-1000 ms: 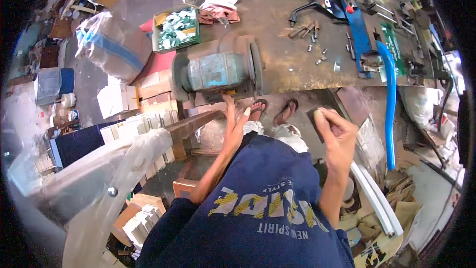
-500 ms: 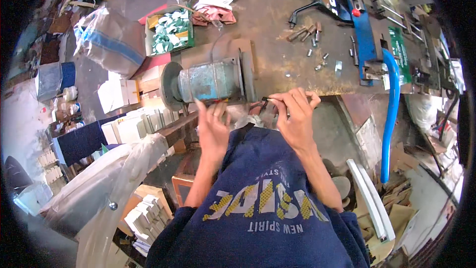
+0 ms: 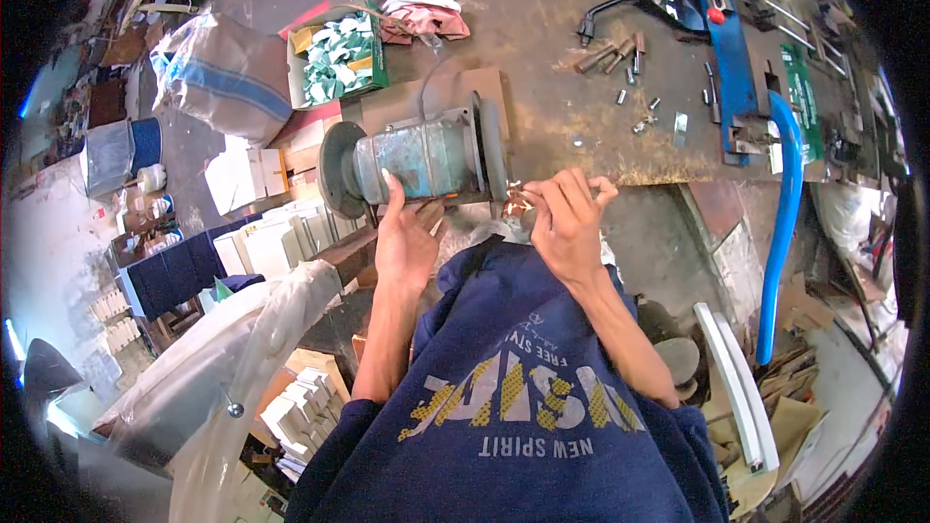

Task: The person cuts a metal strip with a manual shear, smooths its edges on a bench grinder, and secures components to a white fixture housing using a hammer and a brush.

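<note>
A worn blue-grey bench grinder (image 3: 412, 163) stands at the near edge of the bench, a wheel at each end. My right hand (image 3: 567, 223) is closed in a pinch beside the lower edge of its right wheel (image 3: 492, 150). Bright orange-white sparks (image 3: 518, 199) fly at the fingertips. Whatever small metal piece the fingers pinch is mostly covered by the sparks and the hand. My left hand (image 3: 407, 244) is empty at the front of the motor body, fingers stretched out and thumb raised against the casing.
Behind the grinder are a box of green-and-white pieces (image 3: 339, 58) and crumpled cloths (image 3: 424, 8). Copper-coloured rods (image 3: 610, 53) and small metal cylinders (image 3: 644, 124) lie on the bench. A blue tube (image 3: 783, 232) hangs over the right edge; white stacked blocks (image 3: 276, 237) stand at left.
Sparks now show at my right fingertips, where a small dark piece was visible before. My left hand, blurred earlier, is now still with its thumb at the casing. The whole view has shifted slightly.
</note>
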Demonstrator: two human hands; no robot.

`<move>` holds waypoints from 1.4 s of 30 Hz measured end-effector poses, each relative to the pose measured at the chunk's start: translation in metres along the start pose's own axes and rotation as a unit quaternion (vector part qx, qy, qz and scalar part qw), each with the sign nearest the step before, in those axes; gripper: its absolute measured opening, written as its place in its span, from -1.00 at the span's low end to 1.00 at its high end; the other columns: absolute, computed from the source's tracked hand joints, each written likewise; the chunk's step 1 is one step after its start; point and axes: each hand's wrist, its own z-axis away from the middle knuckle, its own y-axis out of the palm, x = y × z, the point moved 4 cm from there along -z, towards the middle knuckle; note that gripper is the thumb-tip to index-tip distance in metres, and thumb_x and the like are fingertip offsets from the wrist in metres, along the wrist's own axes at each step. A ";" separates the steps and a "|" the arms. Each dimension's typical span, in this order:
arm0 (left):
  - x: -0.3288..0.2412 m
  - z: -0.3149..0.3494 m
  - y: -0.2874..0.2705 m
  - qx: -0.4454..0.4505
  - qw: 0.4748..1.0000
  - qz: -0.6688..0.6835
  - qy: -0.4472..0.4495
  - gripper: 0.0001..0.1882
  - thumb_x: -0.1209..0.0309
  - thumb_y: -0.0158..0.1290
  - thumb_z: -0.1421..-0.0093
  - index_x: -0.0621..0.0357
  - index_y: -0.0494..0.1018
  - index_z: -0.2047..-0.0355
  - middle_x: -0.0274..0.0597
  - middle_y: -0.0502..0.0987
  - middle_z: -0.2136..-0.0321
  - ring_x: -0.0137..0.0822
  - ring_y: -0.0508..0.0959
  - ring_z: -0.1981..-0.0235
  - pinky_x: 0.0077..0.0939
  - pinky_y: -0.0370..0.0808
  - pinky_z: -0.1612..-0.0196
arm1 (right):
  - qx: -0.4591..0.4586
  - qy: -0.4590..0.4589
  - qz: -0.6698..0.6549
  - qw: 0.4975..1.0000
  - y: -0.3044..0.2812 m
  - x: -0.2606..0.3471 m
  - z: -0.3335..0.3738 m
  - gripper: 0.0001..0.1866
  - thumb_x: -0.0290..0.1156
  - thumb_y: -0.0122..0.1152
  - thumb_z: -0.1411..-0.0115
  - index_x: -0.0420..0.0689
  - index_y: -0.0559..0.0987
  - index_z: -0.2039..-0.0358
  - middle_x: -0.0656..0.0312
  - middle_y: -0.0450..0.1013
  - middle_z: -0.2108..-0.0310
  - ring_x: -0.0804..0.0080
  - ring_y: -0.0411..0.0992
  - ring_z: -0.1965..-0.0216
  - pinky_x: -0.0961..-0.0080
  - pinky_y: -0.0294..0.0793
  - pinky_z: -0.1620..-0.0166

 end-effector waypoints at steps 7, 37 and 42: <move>-0.001 -0.004 -0.007 0.006 1.000 -0.010 0.003 -0.14 -0.26 -0.03 -0.21 0.21 0.17 -0.24 -0.01 0.25 -0.21 -0.06 0.21 -0.22 -0.11 0.02 -0.28 | -0.015 -0.001 0.010 1.000 0.001 0.004 -0.004 -0.78 -0.62 0.29 0.07 -0.04 0.56 0.40 0.34 0.31 0.49 0.39 0.34 0.34 0.35 0.04 0.08; 0.000 -0.016 -0.021 0.067 0.997 -0.042 0.002 0.02 -0.24 -0.04 -0.23 0.41 -0.06 -0.32 0.24 0.09 -0.30 0.06 0.08 -0.34 -0.07 -0.08 -0.38 | 0.018 0.157 -0.187 0.970 -0.024 0.003 0.011 -0.78 -0.59 0.34 -0.08 -0.34 0.62 0.23 0.19 0.49 0.48 0.52 0.50 0.40 0.63 0.44 0.33; -0.003 -0.013 -0.015 0.075 0.996 -0.044 0.006 0.01 -0.23 -0.01 -0.22 0.43 -0.03 -0.30 0.25 0.10 -0.28 0.07 0.10 -0.32 -0.07 -0.05 -0.36 | 0.088 0.346 -0.437 0.826 -0.019 -0.018 0.026 -0.75 -0.42 0.35 -0.14 -0.30 0.64 0.20 0.25 0.57 0.39 0.59 0.52 0.38 0.63 0.45 0.44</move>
